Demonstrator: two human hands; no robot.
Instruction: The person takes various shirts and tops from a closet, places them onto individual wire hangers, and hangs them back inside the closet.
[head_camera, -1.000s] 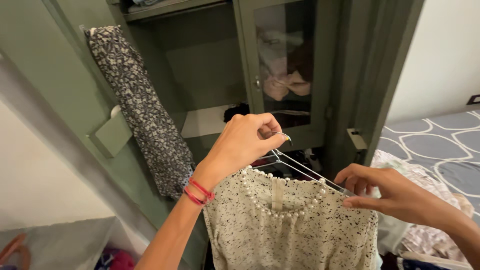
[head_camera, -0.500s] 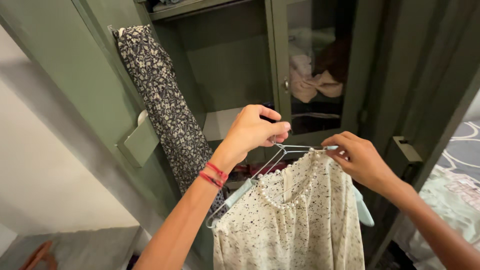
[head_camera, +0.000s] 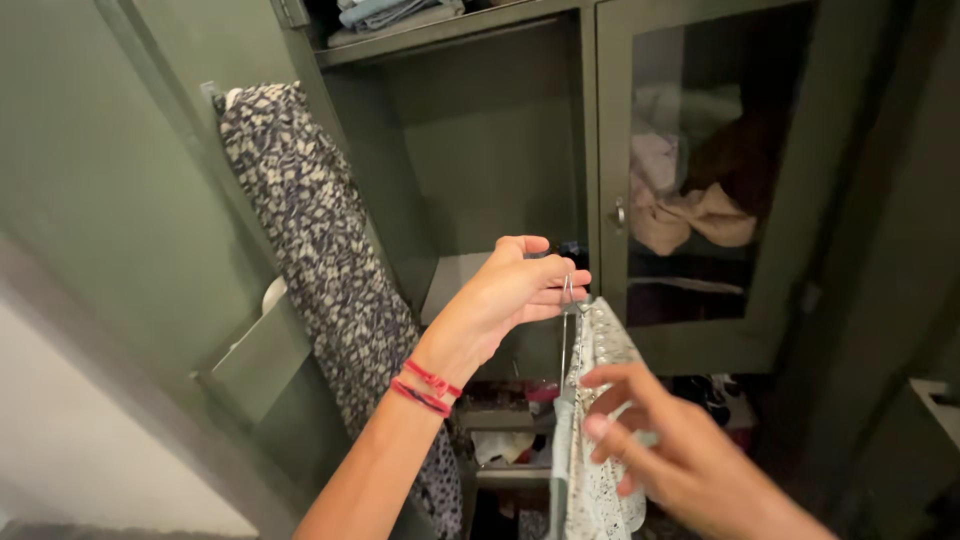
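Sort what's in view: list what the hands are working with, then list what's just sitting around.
In hand:
left hand, pinching the thin wire hanger hook
pale speckled blouse on that hanger
right hand, touching the blouse

Lying about:
dark patterned cloth on the green cupboard door
bundled clothes behind the glass door

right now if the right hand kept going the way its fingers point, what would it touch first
The right hand points up and left at the pale speckled garment on the wire hanger, so it would likely meet that fabric first; depth is hard to judge.

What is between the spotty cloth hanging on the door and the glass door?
In the head view, the open green shelf space lies between them, with the left hand holding a wire hanger low in front.
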